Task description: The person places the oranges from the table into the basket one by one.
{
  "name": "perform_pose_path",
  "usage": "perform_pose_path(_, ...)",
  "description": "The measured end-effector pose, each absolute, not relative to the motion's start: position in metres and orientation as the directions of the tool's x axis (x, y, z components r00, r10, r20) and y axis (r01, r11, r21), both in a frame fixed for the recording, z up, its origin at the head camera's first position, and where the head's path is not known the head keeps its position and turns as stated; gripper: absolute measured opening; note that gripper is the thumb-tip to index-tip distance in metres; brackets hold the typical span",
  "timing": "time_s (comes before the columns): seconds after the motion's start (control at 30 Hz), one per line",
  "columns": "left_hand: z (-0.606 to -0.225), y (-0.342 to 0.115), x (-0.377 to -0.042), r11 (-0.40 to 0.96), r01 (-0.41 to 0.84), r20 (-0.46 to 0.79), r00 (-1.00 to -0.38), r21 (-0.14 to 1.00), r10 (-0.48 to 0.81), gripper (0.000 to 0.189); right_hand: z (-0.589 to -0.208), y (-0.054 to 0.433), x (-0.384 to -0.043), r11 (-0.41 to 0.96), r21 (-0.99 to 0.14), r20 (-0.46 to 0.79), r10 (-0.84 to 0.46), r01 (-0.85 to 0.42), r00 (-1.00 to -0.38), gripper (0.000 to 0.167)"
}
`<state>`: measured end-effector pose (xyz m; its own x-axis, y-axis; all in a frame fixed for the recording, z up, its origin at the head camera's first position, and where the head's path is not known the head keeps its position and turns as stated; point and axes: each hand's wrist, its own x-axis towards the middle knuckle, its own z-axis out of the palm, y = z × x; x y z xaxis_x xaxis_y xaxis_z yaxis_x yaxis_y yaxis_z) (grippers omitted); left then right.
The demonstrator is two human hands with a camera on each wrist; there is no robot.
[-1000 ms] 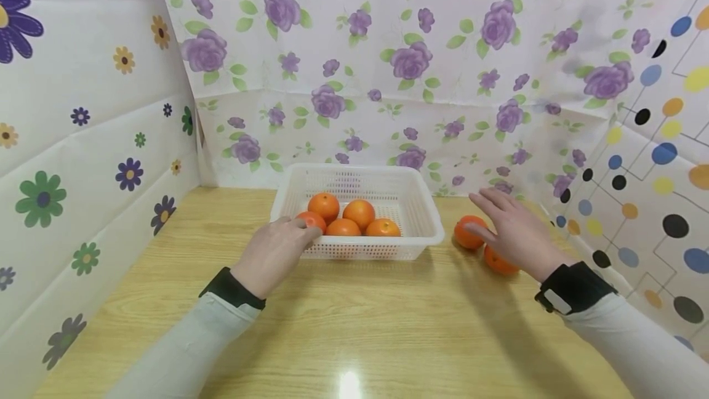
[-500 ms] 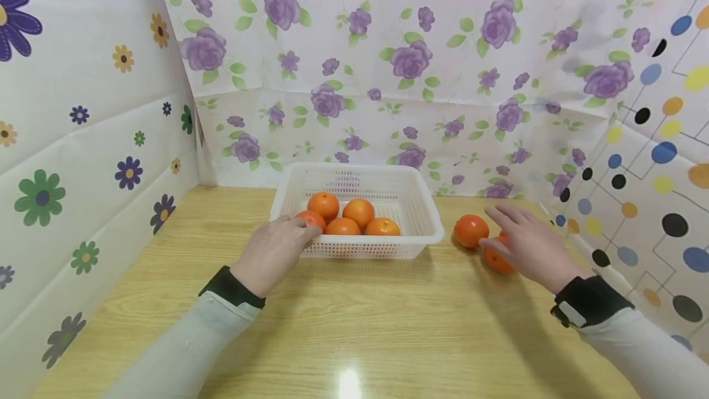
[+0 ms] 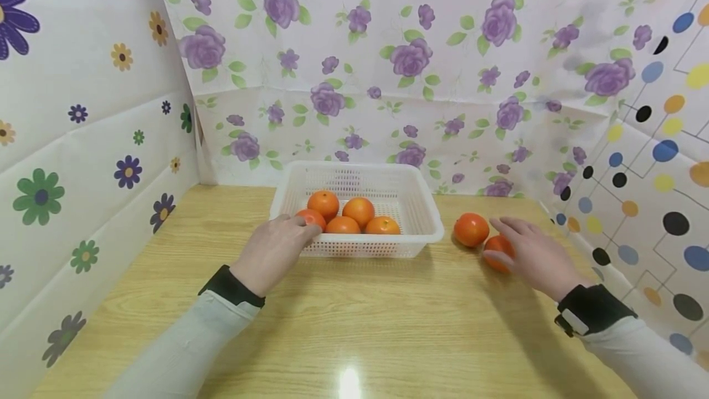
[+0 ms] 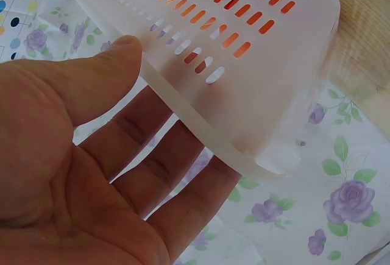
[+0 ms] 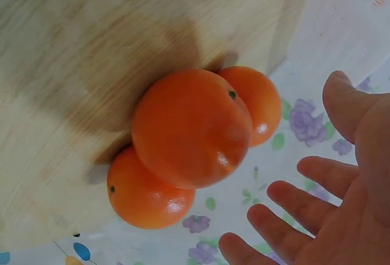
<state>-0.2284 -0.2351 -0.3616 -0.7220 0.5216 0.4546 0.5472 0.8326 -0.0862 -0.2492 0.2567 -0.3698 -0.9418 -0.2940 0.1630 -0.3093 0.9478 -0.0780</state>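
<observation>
My left hand (image 3: 279, 248) grips the front left corner of a white perforated plastic basket (image 3: 421, 240). In the left wrist view the thumb lies on the basket's outer wall and the fingers pass over its rim. Several oranges (image 3: 359, 211) are inside the basket. Over to the right, my right hand (image 3: 538, 261) hovers with spread fingers beside an orange (image 3: 497, 244), partly covering it. Another orange (image 3: 471, 229) sits just behind that one. The right wrist view shows a large orange (image 5: 190, 130) between two others, with the open palm beside them and nothing held.
The basket stands on a light wood-grain table (image 3: 354, 313) near the back wall. A cloth with purple roses (image 3: 410, 60) hangs behind it. Flower-printed cloth (image 3: 88, 153) closes off the left side, and dotted cloth (image 3: 664, 153) the right.
My right hand has moved right and slightly toward me, from over the farther orange to beside the nearer one. My left hand keeps its grip on the basket.
</observation>
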Motion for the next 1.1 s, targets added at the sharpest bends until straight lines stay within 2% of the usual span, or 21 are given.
perform_pose_path(0.47, -0.360, -0.234, -0.228, 0.838, 0.540, 0.439, -0.735, -0.083, 0.517, 0.033, -0.385, 0.261, -0.247, 0.947, -0.075, 0.155, -0.299, -0.313, -0.941, 0.082)
perform_pose_path(1.1, -0.362, -0.235, -0.229, 0.835, 0.543, 0.461, -0.720, -0.093, 0.520, 0.034, -0.394, 0.261, -0.246, 0.944, -0.073, 0.192, -0.304, -0.322, -0.933, 0.075)
